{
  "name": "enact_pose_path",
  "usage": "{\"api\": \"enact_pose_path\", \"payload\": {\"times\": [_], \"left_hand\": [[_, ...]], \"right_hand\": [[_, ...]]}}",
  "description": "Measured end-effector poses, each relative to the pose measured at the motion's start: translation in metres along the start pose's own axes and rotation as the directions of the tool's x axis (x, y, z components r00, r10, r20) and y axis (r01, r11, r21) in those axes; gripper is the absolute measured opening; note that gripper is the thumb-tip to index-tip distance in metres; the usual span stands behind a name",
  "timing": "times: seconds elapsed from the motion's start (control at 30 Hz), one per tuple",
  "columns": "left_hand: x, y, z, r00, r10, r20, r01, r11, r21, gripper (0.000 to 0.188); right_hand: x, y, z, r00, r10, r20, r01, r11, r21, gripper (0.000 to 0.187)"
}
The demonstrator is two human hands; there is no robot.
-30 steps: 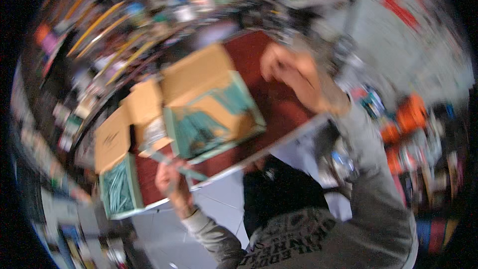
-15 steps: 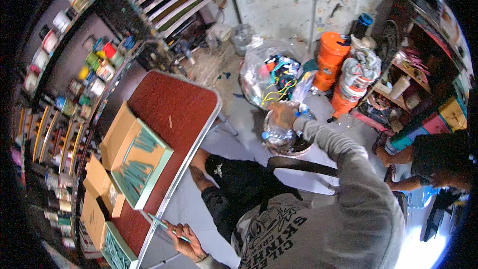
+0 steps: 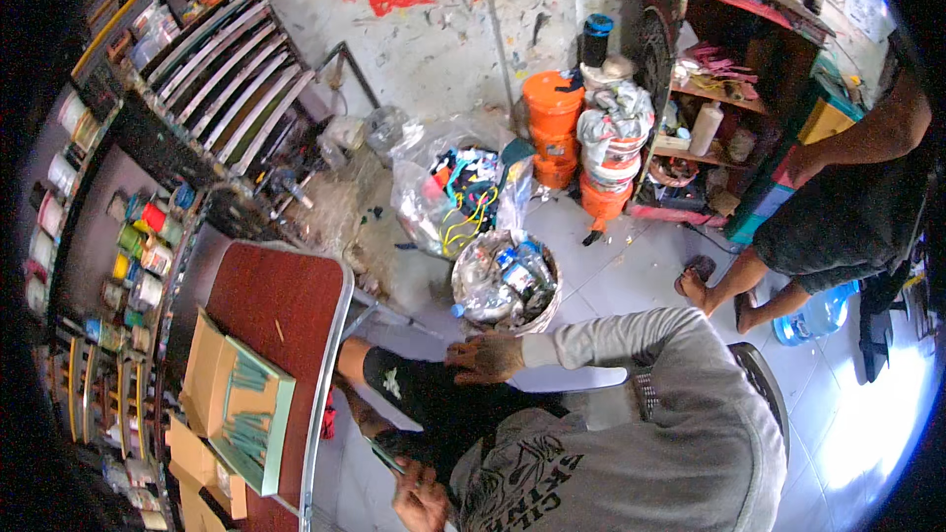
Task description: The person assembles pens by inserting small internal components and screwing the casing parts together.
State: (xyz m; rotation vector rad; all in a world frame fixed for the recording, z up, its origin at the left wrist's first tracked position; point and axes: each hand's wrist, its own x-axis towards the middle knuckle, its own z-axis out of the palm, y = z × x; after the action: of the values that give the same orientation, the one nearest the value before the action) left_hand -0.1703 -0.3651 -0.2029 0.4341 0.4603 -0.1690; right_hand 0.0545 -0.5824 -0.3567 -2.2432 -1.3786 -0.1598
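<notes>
My left hand (image 3: 419, 499), low in the view, is closed on a slim teal pencil (image 3: 384, 455), held just off the table's edge. The pencil's tip points up and left. My right hand (image 3: 483, 360) lies over my thigh near the knee, fingers stretched, with nothing visible in it. On the red-brown table (image 3: 271, 286) stands an open cardboard box with a mint-green rim (image 3: 281, 438), holding several teal sticks like the one in my hand. Nearer along the table is another open cardboard box (image 3: 202, 468), partly cut off by the dark rim.
A round bin (image 3: 557, 300) of plastic waste stands beyond my knee, behind it a clear bag (image 3: 419, 192) of coloured scraps. Orange buckets (image 3: 552, 103) line the wall. At right another person (image 3: 838, 227) stands beside a blue water jug (image 3: 818, 315). Paint-jar shelves (image 3: 89, 266) run along the left.
My right hand has come back from over the bin to my thigh. My left hand, with the pencil, has drawn away from the boxes toward my body. The view has turned rightward.
</notes>
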Motion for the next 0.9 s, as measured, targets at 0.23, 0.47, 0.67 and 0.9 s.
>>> {"api": "enact_pose_path", "payload": {"times": [0.23, 0.47, 0.67, 0.9], "left_hand": [[0.025, 0.055, 0.003, 0.99, 0.035, 0.137, -0.056, 0.986, 0.156, 0.03], [0.072, 0.087, -0.009, 0.981, 0.19, 0.042, -0.185, 0.843, 0.504, 0.029], [0.144, 0.147, 0.024, 0.798, 0.557, 0.23, -0.556, 0.534, 0.637, 0.037], [0.242, 0.178, -0.133, 0.725, 0.67, 0.156, -0.476, 0.325, 0.817, 0.025]], "right_hand": [[-0.013, 0.038, 0.032, 0.949, -0.246, 0.196, 0.279, 0.947, -0.158, 0.026], [0.019, -0.012, -0.004, 0.859, 0.266, 0.438, -0.337, 0.937, 0.092, 0.027], [0.013, -0.025, -0.007, 0.753, 0.412, 0.513, -0.444, 0.894, -0.065, 0.014], [-0.084, -0.006, -0.072, 0.43, 0.526, 0.734, -0.61, 0.768, -0.193, 0.025]]}}
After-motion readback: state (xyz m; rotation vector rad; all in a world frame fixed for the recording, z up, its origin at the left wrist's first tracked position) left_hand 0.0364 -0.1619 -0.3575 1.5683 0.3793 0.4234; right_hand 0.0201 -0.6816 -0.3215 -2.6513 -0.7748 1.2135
